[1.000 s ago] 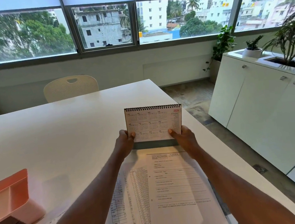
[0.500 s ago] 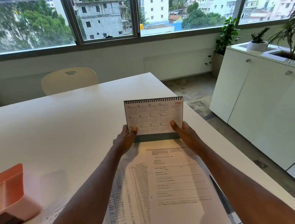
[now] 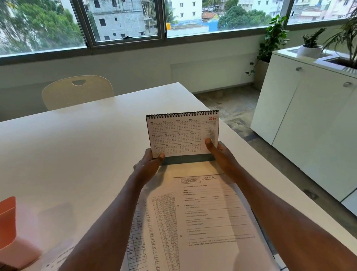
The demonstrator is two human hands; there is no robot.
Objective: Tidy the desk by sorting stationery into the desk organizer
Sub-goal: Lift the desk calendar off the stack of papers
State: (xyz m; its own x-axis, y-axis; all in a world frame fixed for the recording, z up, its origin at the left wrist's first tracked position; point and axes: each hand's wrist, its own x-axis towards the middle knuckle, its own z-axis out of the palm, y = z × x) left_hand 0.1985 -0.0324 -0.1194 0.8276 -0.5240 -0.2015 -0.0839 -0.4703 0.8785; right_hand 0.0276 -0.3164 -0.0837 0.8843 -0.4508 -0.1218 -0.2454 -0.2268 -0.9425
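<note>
A spiral-bound 2026 desk calendar [image 3: 183,132] stands upright on the white desk [image 3: 62,149], just beyond a pile of printed forms [image 3: 210,219]. My left hand [image 3: 148,162] grips its lower left corner and my right hand [image 3: 219,153] grips its lower right corner, thumbs on the front face. The pink desk organizer [image 3: 2,228] sits at the desk's left edge, partly cut off by the frame, well away from both hands.
A cream chair [image 3: 77,91] stands at the desk's far side. White cabinets [image 3: 315,127] with potted plants [image 3: 311,43] run along the right, across a strip of floor. More papers [image 3: 40,270] lie beside the organizer. Windows fill the far wall.
Both hands keep hold of the calendar, which has slid slightly farther from me on the desk. The camera tilted a little, shifting the scene.
</note>
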